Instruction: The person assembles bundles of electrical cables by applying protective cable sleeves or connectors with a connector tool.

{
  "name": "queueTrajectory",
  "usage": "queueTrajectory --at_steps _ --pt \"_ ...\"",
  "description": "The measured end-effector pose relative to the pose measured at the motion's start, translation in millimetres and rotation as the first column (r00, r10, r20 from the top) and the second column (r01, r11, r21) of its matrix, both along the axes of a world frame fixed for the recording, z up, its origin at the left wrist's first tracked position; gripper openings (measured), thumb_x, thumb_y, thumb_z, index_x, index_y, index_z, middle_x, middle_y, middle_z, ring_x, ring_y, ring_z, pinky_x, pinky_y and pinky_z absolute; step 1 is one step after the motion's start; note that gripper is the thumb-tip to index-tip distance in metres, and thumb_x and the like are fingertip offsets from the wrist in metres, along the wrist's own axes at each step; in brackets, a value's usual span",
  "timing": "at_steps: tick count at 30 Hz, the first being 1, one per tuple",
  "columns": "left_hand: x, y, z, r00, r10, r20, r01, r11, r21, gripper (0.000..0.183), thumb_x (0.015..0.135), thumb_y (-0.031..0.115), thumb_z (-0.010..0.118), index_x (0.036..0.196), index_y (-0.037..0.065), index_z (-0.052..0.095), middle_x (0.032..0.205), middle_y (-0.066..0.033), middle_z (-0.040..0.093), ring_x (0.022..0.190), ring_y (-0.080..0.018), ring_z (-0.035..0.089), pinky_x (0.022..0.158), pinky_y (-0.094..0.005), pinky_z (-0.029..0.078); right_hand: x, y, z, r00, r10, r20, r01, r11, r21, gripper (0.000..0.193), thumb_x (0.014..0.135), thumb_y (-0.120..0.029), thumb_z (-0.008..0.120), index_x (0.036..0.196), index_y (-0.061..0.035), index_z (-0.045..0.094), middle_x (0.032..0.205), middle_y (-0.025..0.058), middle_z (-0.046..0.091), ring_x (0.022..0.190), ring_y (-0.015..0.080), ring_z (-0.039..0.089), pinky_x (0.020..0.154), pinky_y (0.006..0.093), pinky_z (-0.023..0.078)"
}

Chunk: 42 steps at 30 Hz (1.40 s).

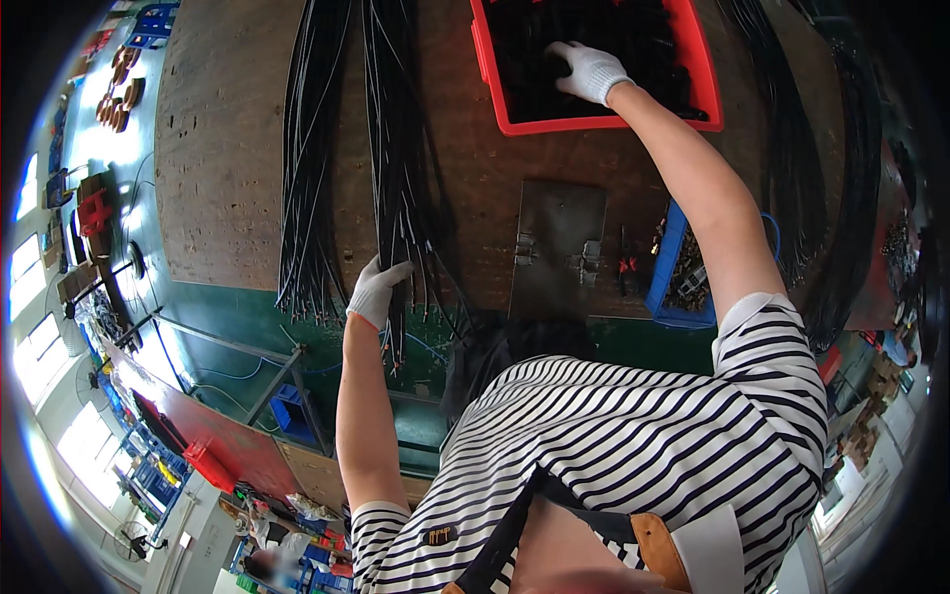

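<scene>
My left hand [377, 290], in a white knit glove, is closed on black cables [401, 188] near their stripped lower ends. The bundle runs away from me over the table's front edge. Far off to the right, my gloved right hand [591, 74] reaches into a red plastic bin [564, 125]. Its thumb and fingers are apart among black parts [633, 45]; I see nothing held between them. The dark heap hides the shape of the single parts.
Another cable bundle [312, 198] lies to the left, more cables [792, 148] at right. A metal plate with hinges [559, 238] and red-handled pliers [628, 265] lie on the wooden table [218, 148]. A blue bin [683, 315] of small metal pieces stands beside my right arm.
</scene>
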<state>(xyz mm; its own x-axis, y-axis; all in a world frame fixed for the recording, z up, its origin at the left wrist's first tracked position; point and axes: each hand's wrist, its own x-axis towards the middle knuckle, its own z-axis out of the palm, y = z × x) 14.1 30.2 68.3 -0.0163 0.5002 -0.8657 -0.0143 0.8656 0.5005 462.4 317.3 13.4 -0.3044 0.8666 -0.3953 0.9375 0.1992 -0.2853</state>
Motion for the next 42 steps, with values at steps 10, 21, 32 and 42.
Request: queueTrajectory --at_steps 10,21,32,42 --pt "10.2 2.0 0.8 0.999 -0.018 -0.032 0.018 1.0 0.009 0.019 0.094 0.015 0.074 0.109 0.003 0.07 0.08 -0.0023 0.067 0.062 -0.0134 0.061 0.059 -0.029 0.047 -4.7 13.8 10.7 0.998 0.044 -0.039 -0.047 0.995 -0.093 0.101 0.076 -0.038 0.089 0.162 -0.0132 0.044 0.149 0.0214 0.064 0.135 0.0384 0.063 0.11 0.0475 0.053" --pt "13.2 -1.2 -6.2 1.0 0.025 -0.013 -0.025 1.0 0.006 0.018 0.094 0.013 0.073 0.11 0.004 0.072 0.085 -0.0014 0.067 0.068 -0.0134 0.062 0.062 -0.0287 0.047 9.1 13.2 12.7 0.889 -0.201 -0.411 0.179 0.98 -0.091 0.076 0.075 -0.022 0.082 0.146 -0.0084 0.059 0.125 0.0231 0.073 0.116 0.0373 0.071 0.101 0.0426 0.055" --pt "14.5 2.5 8.8 0.997 0.043 0.06 -0.043 0.999 0.011 0.019 0.097 0.015 0.072 0.111 0.002 0.072 0.087 -0.0026 0.07 0.07 -0.0138 0.066 0.063 -0.0288 0.05 31.7 -12.4 40.0 0.683 -0.247 -0.688 0.348 0.937 0.009 0.062 0.079 -0.027 0.087 0.134 -0.0113 0.065 0.11 0.012 0.074 0.104 0.0261 0.07 0.097 0.0367 0.055" --pt "17.7 3.7 36.7 0.957 0.167 0.236 -0.163 0.986 -0.038 0.024 0.104 0.025 0.073 0.114 0.004 0.07 0.096 -0.0069 0.076 0.076 -0.0178 0.073 0.065 -0.0326 0.059 -130.6 -156.0 112.0 0.83 0.336 -0.446 -0.293 0.942 0.166 0.046 0.084 -0.015 0.078 0.127 -0.0218 0.065 0.109 0.0076 0.076 0.099 0.0344 0.075 0.083 0.0479 0.06"
